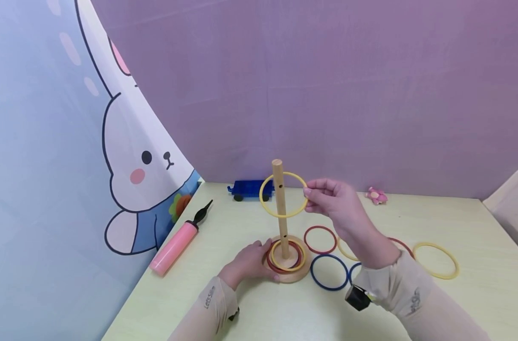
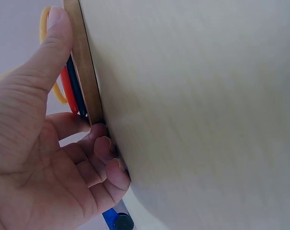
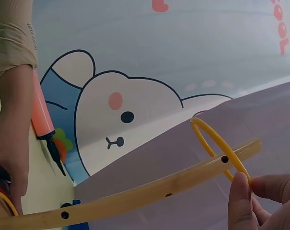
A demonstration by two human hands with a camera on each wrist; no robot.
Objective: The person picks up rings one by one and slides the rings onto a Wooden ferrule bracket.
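A wooden post (image 1: 281,203) stands upright on a round wooden base (image 1: 290,280). My left hand (image 1: 252,263) grips the left side of this base, thumb over the top edge and fingers curled at the rim. Several rings lie around the foot of the post: a yellow one (image 1: 284,270) on top, with a red one (image 2: 68,88) and a dark one (image 2: 76,88) below. Near the top of the post, my right hand (image 1: 337,203) pinches a yellow ring (image 3: 238,163) between thumb and fingers. That ring encircles the post and tilts.
Right of the base lie loose rings, among them a red one (image 1: 320,227), a blue one (image 1: 329,289) and a yellow one (image 1: 438,277). A pink hand pump (image 1: 173,251) lies at the left edge. Behind are a blue toy wagon (image 1: 246,188) and a small pink toy (image 1: 377,195).
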